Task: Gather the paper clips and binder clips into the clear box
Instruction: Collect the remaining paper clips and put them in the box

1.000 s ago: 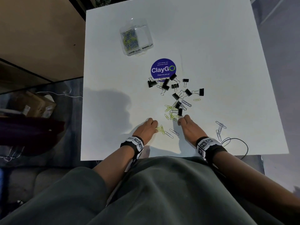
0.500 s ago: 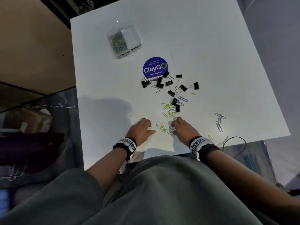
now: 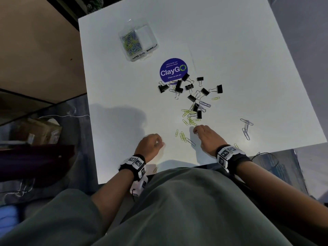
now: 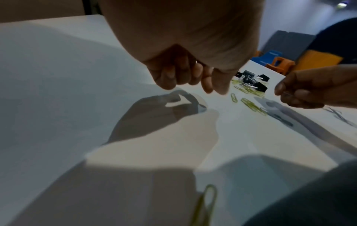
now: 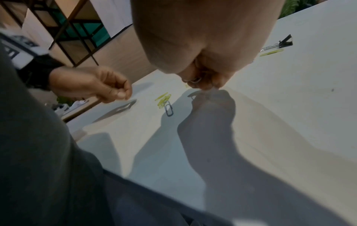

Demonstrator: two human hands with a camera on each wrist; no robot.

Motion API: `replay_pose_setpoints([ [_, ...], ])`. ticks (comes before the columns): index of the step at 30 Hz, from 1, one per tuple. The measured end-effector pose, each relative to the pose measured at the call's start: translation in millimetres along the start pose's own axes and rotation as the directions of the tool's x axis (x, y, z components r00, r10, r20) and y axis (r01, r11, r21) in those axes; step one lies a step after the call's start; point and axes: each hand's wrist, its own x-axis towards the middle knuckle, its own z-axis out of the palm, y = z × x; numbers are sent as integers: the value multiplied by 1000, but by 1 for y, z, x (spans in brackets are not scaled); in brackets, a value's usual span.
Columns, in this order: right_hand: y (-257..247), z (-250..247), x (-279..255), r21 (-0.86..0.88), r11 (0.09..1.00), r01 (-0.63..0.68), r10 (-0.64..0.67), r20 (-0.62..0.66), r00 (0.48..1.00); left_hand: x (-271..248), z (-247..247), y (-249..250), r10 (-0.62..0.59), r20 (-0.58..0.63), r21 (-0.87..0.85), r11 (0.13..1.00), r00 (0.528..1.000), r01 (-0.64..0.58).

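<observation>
The clear box (image 3: 138, 43) stands at the table's far left; its left compartment holds yellow and blue paper clips. Black binder clips (image 3: 191, 89) lie scattered mid-table, with yellow paper clips (image 3: 190, 118) just below them and a silver chain of clips (image 3: 246, 128) at the right. My left hand (image 3: 150, 144) hovers curled near the front edge, metal glints (image 4: 196, 62) showing between its fingers. My right hand (image 3: 204, 134) pinches a silver paper clip (image 5: 195, 79) just above the table. Between the hands lie a few loose clips (image 3: 182, 136).
A round blue ClayGo sticker (image 3: 173, 71) is stuck on the white table (image 3: 230, 50). One yellow clip (image 3: 155, 169) lies at the front edge by my left wrist. A black cable (image 3: 266, 157) hangs off the right corner. A cardboard box (image 3: 40, 130) sits on the floor at left.
Both hands drew back from the yellow clips. The left hand slid left and curled up. The right hand closed its fingertips on a silver clip and lifted slightly.
</observation>
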Motion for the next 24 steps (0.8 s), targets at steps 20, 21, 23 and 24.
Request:
replay_pose_setpoints([
  [20, -17, 24, 17, -161, 984, -79, 92, 78, 993, -47, 36, -33, -25, -108, 234, 971, 994, 50],
  [21, -16, 26, 17, -180, 981, -68, 83, 76, 994, -45, 37, -30, -29, -102, 244, 968, 994, 53],
  [23, -12, 27, 14, -187, 981, -53, 67, 67, 995, -42, 39, -23, -45, -79, 268, 961, 996, 65],
  [24, -9, 27, 13, -190, 981, -44, 55, 55, 997, -41, 40, -17, -50, -76, 264, 962, 996, 69],
])
